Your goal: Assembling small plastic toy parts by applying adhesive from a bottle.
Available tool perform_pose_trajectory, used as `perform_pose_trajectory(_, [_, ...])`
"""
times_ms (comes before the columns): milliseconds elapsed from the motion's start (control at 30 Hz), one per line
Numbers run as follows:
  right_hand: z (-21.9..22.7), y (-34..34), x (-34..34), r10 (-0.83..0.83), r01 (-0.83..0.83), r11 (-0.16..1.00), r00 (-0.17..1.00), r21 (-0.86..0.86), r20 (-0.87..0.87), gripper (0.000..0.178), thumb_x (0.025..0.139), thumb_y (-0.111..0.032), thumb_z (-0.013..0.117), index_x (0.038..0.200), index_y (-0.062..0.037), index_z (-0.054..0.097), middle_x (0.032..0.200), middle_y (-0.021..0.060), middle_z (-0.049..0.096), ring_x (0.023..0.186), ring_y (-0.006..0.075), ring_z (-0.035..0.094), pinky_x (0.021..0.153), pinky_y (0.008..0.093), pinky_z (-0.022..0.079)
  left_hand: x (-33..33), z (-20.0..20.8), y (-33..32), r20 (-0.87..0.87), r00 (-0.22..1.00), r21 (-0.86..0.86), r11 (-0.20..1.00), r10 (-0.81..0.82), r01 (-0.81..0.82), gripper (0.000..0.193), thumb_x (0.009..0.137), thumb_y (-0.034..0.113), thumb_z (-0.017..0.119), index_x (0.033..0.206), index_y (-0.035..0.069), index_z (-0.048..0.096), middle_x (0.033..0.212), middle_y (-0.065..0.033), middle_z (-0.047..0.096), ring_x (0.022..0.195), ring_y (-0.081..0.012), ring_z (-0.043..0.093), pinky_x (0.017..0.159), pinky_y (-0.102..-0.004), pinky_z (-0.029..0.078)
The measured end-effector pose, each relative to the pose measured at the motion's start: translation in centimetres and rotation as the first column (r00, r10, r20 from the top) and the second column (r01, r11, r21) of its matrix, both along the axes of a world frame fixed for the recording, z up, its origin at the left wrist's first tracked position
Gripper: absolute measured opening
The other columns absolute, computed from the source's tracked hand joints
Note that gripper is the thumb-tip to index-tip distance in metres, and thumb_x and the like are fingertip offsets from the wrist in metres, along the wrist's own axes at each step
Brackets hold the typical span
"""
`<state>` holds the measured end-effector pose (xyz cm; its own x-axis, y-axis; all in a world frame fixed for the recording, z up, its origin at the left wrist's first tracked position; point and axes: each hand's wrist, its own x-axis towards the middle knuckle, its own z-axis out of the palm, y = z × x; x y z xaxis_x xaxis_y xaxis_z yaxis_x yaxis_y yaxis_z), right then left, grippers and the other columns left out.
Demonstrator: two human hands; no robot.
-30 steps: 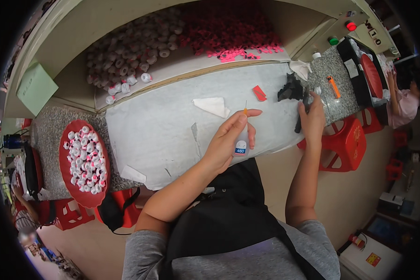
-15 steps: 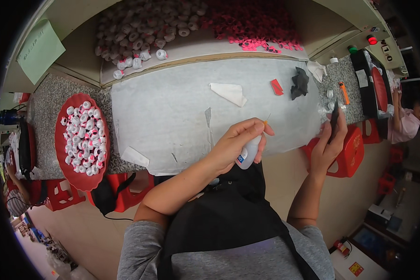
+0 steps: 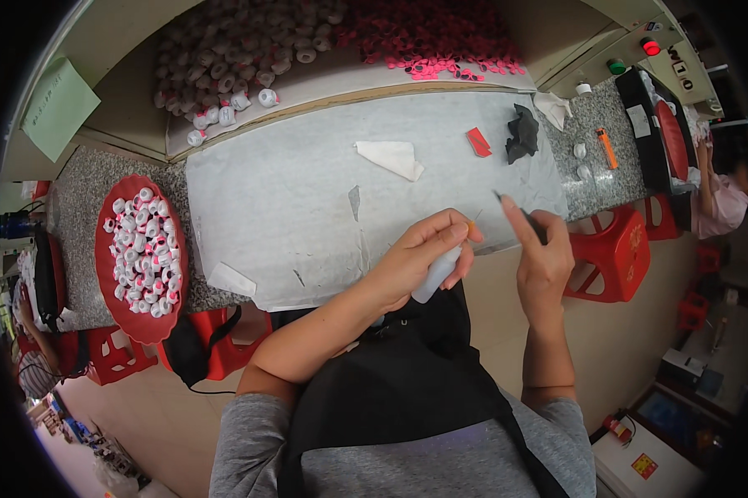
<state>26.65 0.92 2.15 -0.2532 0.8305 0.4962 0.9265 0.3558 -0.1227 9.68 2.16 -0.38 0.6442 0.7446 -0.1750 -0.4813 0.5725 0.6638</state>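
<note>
Right hand (image 3: 546,261) now nearer bottle (image 3: 435,280)

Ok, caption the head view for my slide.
Left hand holds a needle-tipped bottle, right hand a slim dark tool; red tray of white-and-pink pieces at left.

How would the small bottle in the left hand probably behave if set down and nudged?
The bottle would probably roll if laid sideways, since its body looks rounded. It seems light, being small enough for the left hand to hold alone. Its thin, orange-based needle may bend easily.
</note>
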Motion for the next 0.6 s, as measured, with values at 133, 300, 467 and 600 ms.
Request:
perform_pose_trajectory(133, [0.2,-0.9,0.3,0.035,-0.034,0.999,0.993,0.015,-0.113,0.045,0.058,0.003,0.050,0.095,-0.0206,0.059,0.070,0.0075,0.045,0.057,0.0191,0.046,0.048,0.0264,0.039,0.2,0.1,-0.1,-0.023,1.000,-0.017,1.000,-0.007,0.007,0.022,0.085,0.026,0.036,0.082,0.006,0.044,0.055,-0.0045,0.046,0.044,-0.0079,0.038,0.042,-0.0181,0.031])
perform_pose_trajectory(300, [0.2,-0.8,0.1,0.040,-0.045,0.995,0.998,-0.088,-0.051,0.041,0.060,0.008,0.047,0.093,-0.0124,0.059,0.072,0.0104,0.046,0.060,0.0210,0.048,0.053,0.0257,0.040,0.0,-0.1,-0.2,-0.034,0.998,-0.026,0.998,-0.056,0.055,0.018,0.084,0.025,0.039,0.078,0.008,0.041,0.056,-0.0043,0.047,0.045,-0.0084,0.039,0.041,-0.0186,0.032])
perform_pose_trajectory(467, [0.1,-1.2,-0.1,0.126,-0.130,0.989,0.990,-0.072,-0.058,0.044,0.059,0.009,0.047,0.096,-0.0124,0.058,0.072,0.0105,0.046,0.060,0.0210,0.048,0.053,0.0264,0.041,0.5,-0.4,0.0,0.025,0.999,-0.043,0.998,-0.035,0.036,0.020,0.084,0.025,0.039,0.077,0.007,0.043,0.059,-0.0045,0.048,0.049,-0.0107,0.045,0.047,-0.0209,0.038])
perform_pose_trajectory(600, [0.1,-0.7,0.2,0.013,-0.016,0.999,0.997,-0.037,-0.081,0.043,0.058,0.008,0.047,0.094,-0.0130,0.059,0.071,0.0098,0.046,0.060,0.0202,0.048,0.052,0.0259,0.041,0.4,-0.3,0.0,0.023,0.999,-0.076,0.996,-0.034,0.035,0.025,0.084,0.026,0.037,0.076,0.005,0.046,0.061,-0.0042,0.048,0.058,-0.0131,0.049,0.057,-0.0236,0.041])
